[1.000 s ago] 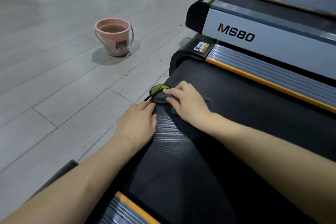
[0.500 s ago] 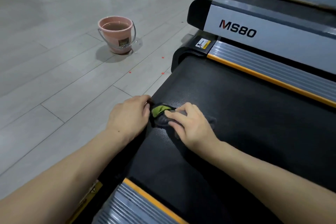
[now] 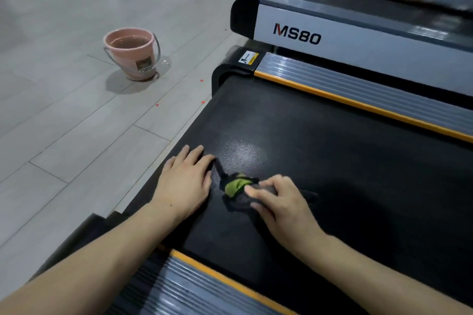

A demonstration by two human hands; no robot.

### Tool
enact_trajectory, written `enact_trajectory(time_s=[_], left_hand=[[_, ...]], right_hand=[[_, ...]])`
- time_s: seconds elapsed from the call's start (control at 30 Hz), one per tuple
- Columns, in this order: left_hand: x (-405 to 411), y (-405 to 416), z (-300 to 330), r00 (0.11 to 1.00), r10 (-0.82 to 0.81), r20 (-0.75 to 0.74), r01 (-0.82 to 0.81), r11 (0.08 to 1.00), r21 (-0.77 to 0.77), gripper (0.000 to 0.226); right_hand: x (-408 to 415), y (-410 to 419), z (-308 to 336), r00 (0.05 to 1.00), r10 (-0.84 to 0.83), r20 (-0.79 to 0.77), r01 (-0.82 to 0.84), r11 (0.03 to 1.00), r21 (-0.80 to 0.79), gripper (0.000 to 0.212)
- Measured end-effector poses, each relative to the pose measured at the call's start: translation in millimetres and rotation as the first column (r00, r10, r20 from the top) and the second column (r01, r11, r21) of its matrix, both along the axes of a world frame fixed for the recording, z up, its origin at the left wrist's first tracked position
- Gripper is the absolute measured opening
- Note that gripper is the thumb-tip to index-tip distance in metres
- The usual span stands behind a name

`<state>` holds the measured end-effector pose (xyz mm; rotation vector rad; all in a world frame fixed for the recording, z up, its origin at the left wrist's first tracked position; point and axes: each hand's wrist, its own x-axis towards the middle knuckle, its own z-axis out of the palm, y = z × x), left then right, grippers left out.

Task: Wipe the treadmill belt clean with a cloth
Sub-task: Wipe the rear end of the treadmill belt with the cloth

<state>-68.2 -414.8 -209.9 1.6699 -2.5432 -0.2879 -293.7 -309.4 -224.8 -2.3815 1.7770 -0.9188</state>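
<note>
The black textured treadmill belt (image 3: 320,151) fills the middle of the view. A dark cloth with a green patch (image 3: 236,190) lies bunched on the belt near its left end. My right hand (image 3: 281,202) presses down on the cloth, fingers curled over its right part. My left hand (image 3: 185,179) rests flat on the belt's left edge, fingers straight, just left of the cloth and not touching it. A lighter damp-looking patch shows on the belt just beyond the cloth.
A pink bucket (image 3: 131,55) holding water stands on the grey tiled floor (image 3: 64,135) to the left. Grey ribbed side rails with orange trim (image 3: 358,100) border the belt. A second treadmill marked MS80 (image 3: 297,33) stands beyond.
My right hand has dragged the cloth along the belt toward me and rightward. My left hand has shifted back along the belt's left edge and now lies flat.
</note>
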Motion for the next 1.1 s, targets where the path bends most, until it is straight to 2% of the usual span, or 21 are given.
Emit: enact_trajectory(time_s=[0.07, 0.1, 0.13, 0.2, 0.27, 0.33, 0.4, 0.5, 0.6, 0.67, 0.7, 0.77, 0.83, 0.9, 0.97, 1.03, 1.1], left_hand=[[-2, 3, 1, 1.000, 0.013, 0.005, -0.013, 1.000, 0.008, 0.046], [-4, 5, 2, 1.000, 0.012, 0.010, -0.012, 1.000, 0.009, 0.046], [-5, 6, 2, 1.000, 0.008, 0.012, -0.008, 1.000, 0.010, 0.046], [-8, 13, 3, 1.000, 0.003, 0.012, -0.003, 1.000, 0.010, 0.046], [-12, 22, 1, 1.000, -0.009, 0.010, 0.009, 1.000, 0.015, 0.048], [-13, 29, 0, 1.000, -0.013, 0.015, 0.013, 1.000, 0.024, 0.049], [-13, 33, 1, 1.000, -0.011, 0.010, 0.011, 1.000, 0.026, 0.049], [-16, 41, 2, 1.000, -0.026, 0.003, 0.026, 0.999, 0.025, 0.048], [-17, 52, 0, 0.999, -0.037, -0.002, 0.037, 0.999, 0.024, 0.048], [-15, 61, 1, 0.999, -0.044, 0.002, 0.044, 0.999, 0.017, 0.047], [-14, 65, 2, 0.999, -0.049, 0.003, 0.049, 0.999, 0.014, 0.047], [-7, 75, 7, 0.999, -0.053, -0.004, 0.053, 0.999, 0.006, 0.045], [3, 86, 11, 0.998, -0.061, 0.002, 0.061, 0.998, -0.002, 0.044], [16, 96, 10, 0.998, -0.065, 0.012, 0.065, 0.998, -0.006, 0.044], [24, 105, 9, 0.999, -0.050, -0.017, 0.050, 0.999, 0.003, 0.043], [26, 109, 11, 0.998, -0.045, -0.049, 0.045, 0.999, -0.002, 0.046], [24, 110, 11, 0.995, -0.067, -0.069, 0.065, 0.998, -0.019, 0.055]], right_hand=[[-17, 2, 1, 0.992, 0.113, -0.052, -0.113, 0.994, 0.002, 0.026], [-29, -11, 2, 0.989, 0.111, -0.097, -0.112, 0.994, -0.005, 0.025], [-44, -31, 2, 0.989, 0.058, -0.137, -0.063, 0.997, -0.034, 0.025], [-78, -73, 3, 0.976, -0.174, -0.133, 0.163, 0.982, -0.095, 0.026], [-102, -96, 5, 0.912, -0.406, -0.060, 0.404, 0.914, -0.042, 0.026], [-93, -92, 5, 0.874, -0.486, -0.020, 0.486, 0.874, -0.009, 0.024], [-65, -59, 2, 0.911, -0.413, 0.010, 0.413, 0.910, -0.031, 0.024], [-24, 24, 3, 0.996, -0.088, 0.009, 0.088, 0.996, 0.006, 0.025], [-20, 67, 8, 0.985, 0.174, -0.016, -0.173, 0.984, 0.050, 0.026], [-32, 47, 7, 0.972, 0.207, -0.111, -0.206, 0.978, 0.021, 0.026], [-41, 28, 4, 0.976, 0.158, -0.153, -0.162, 0.987, -0.011, 0.027], [-61, -13, 0, 0.985, -0.096, -0.141, 0.086, 0.993, -0.078, 0.028], [-71, -37, 3, 0.928, -0.370, -0.047, 0.369, 0.929, -0.040, 0.026], [-55, -32, 5, 0.882, -0.472, 0.004, 0.472, 0.882, 0.014, 0.023], [-26, 2, 7, 0.929, -0.366, 0.049, 0.366, 0.930, 0.018, 0.024], [-5, 53, 7, 0.997, -0.063, 0.044, 0.062, 0.997, 0.035, 0.026], [-1, 88, 9, 0.979, 0.203, -0.001, -0.202, 0.976, 0.076, 0.025]])
